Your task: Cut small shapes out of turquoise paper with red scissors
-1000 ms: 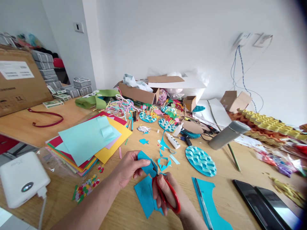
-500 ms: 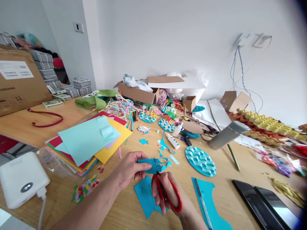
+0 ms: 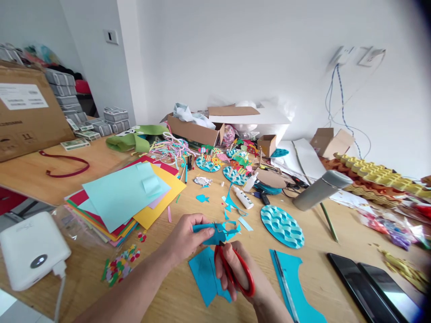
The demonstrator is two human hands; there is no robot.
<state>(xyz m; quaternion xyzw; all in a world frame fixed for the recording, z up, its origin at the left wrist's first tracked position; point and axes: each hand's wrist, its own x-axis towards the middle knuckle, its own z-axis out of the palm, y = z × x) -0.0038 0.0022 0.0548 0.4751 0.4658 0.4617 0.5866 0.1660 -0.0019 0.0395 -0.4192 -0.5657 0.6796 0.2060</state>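
Note:
My left hand [image 3: 191, 235] pinches a piece of blue paper [image 3: 218, 234] between thumb and fingers; its right side is cut into loose, jagged strips. Red-handled scissors [image 3: 247, 280] are in my right hand [image 3: 232, 269], fingers through the loops. The blades point up at the lower edge of the held paper, and their tips are partly hidden. Below both hands, more blue paper [image 3: 204, 276] lies on the table. A small blue fish cutout [image 3: 202, 198] rests farther back, near a white fish with drawn lines [image 3: 202, 181].
Left stand stacked coloured sheets [image 3: 114, 197] and a white power bank [image 3: 33, 251]. Right are a wavy blue oval [image 3: 282, 226], blue paper with a pen [image 3: 299, 287], two phones [image 3: 357, 287] and a grey flask [image 3: 321, 190]. Glue bottles [image 3: 243, 197] stand ahead.
The scissor handles have drawn slightly closer together at the paper's edge. The cut strips have shifted a little. My left hand keeps its hold in nearly the same place.

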